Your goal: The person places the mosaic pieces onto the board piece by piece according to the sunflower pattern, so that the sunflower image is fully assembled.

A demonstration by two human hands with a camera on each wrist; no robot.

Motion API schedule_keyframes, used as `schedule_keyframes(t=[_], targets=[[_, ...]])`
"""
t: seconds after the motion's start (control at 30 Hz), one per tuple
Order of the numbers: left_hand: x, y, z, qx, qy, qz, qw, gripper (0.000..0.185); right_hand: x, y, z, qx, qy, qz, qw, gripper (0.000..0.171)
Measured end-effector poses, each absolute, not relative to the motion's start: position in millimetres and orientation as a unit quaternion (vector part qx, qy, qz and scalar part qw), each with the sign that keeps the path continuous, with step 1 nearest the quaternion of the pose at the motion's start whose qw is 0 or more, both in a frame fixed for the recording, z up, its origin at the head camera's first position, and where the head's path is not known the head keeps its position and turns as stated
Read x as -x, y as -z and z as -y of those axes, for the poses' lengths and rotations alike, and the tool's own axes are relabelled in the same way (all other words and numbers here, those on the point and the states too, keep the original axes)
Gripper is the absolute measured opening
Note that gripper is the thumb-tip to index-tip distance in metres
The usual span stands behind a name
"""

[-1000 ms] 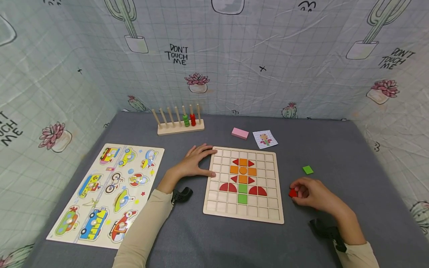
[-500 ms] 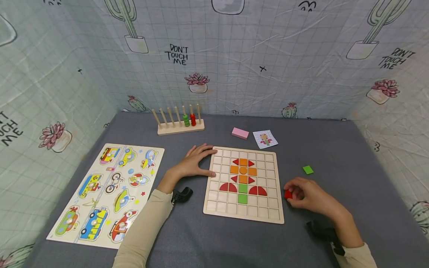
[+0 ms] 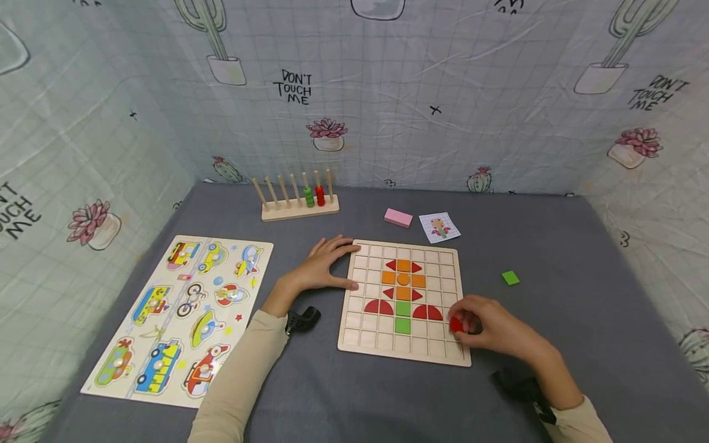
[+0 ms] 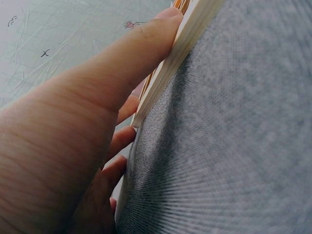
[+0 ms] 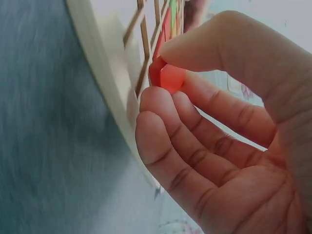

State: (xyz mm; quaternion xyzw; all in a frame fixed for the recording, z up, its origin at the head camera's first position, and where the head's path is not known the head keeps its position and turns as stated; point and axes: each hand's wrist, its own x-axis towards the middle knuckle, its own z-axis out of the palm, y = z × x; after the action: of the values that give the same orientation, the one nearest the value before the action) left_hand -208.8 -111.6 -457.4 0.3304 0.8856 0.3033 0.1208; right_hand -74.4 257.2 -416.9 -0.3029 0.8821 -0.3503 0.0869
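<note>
Right hand point(image 3: 487, 329) now over wooden grid board's point(image 3: 354, 335) right edge, pinching small red piece point(image 3: 455, 324); left hand point(image 3: 324, 267) flat, fingers straight, bracing left edge.

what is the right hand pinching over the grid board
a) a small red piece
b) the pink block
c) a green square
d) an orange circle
a: the right hand pinches a small red piece over the grid board, near its right edge.

L hand point(image 3: 324, 267) flat, fingers spread; R hand point(image 3: 487, 326) fingers curled, pinching.
</note>
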Motion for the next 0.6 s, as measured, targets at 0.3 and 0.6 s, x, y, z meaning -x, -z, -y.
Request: schedule_keyframes(t=[0.3, 0.6], targets=[[209, 459, 113, -0.329, -0.303, -0.887, 0.119, 0.085, 73, 420, -234, 0.310, 0.338, -0.880, 0.126, 0.023], [209, 459, 112, -0.331, -0.304, -0.885, 0.120, 0.085, 72, 426, -219, 0.298, 0.322, -0.893, 0.104, 0.020]])
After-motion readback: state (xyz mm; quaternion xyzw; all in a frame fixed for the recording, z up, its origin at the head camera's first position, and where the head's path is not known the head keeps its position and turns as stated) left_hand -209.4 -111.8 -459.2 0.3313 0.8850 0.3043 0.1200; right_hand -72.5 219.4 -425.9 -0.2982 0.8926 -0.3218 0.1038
